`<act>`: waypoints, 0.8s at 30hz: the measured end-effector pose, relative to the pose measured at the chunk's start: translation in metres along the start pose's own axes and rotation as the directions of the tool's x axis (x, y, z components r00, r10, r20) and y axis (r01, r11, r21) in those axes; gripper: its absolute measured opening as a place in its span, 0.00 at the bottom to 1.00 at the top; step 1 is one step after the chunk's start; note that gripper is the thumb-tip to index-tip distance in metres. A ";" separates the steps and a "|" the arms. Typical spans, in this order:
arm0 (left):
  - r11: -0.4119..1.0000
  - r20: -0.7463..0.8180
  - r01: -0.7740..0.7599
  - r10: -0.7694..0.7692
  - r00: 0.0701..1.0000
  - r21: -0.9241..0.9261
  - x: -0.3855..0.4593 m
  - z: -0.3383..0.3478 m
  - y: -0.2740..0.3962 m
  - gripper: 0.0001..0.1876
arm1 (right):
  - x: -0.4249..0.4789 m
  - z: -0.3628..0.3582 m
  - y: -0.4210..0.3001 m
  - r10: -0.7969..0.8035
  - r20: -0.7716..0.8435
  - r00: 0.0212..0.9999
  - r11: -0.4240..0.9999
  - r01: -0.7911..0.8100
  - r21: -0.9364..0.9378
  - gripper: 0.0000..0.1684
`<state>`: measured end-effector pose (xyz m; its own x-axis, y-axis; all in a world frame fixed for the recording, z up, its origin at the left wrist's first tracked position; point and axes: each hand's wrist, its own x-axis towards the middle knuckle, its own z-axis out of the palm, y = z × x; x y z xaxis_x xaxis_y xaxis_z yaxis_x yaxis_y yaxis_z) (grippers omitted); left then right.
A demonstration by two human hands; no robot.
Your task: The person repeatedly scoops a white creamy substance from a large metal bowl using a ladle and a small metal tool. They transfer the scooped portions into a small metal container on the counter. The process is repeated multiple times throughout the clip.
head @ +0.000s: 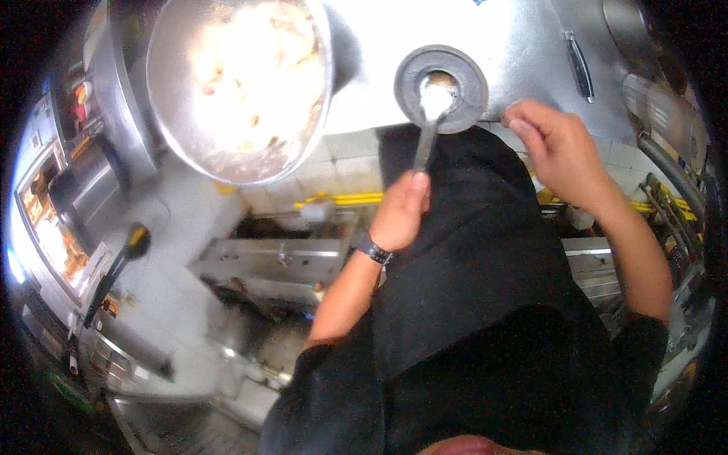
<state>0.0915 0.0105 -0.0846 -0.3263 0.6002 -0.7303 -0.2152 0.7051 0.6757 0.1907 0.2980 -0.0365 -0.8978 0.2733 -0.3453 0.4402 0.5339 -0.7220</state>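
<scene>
My left hand (398,213), with a dark band at the wrist, grips the flat metal handle of a spoon (425,149). The spoon's bowl is over the middle of a round grey metal dish (469,105) at the counter's front edge; glare whitens it, and something brownish shows beside it. To the right of the dish, my right hand (560,151) has its thumb and fingers pinched together. I see nothing between them, though the fingertips are blurred. Left of the dish, a large metal mixing bowl (173,122) contains pale, lumpy food (250,79), mostly washed out by light.
A black-handled utensil (580,67) lies on the steel counter (529,45) at right. Below the counter run yellow pipes (352,199) along a tiled wall. A steel worktop edge (128,85) rises at far left, above the grey floor (165,296).
</scene>
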 end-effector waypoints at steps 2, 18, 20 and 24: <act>0.993 0.048 -0.006 0.011 0.999 -0.114 -0.001 -0.005 -0.002 0.28 | 0.002 -0.010 -0.007 0.064 0.008 0.998 0.998 -0.064 0.010 0.13; 0.928 0.142 0.164 -0.123 0.982 -0.334 -0.005 -0.010 -0.001 0.28 | 0.039 0.003 -0.052 -0.330 -0.031 0.944 0.871 0.291 -0.396 0.11; 0.934 0.142 0.146 -0.105 0.984 -0.326 -0.004 -0.012 -0.002 0.28 | 0.041 0.004 -0.054 -0.326 -0.020 0.945 0.864 0.289 -0.413 0.10; 0.947 0.131 0.125 -0.089 0.987 -0.296 -0.004 -0.012 0.000 0.28 | 0.044 0.007 -0.056 -0.327 0.005 0.945 0.854 0.298 -0.427 0.10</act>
<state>0.0814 0.0036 -0.0805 -0.1824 0.5793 -0.7945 -0.5167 0.6310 0.5787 0.1261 0.2745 -0.0155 -0.9924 0.0801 -0.0930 0.1143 0.8787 -0.4636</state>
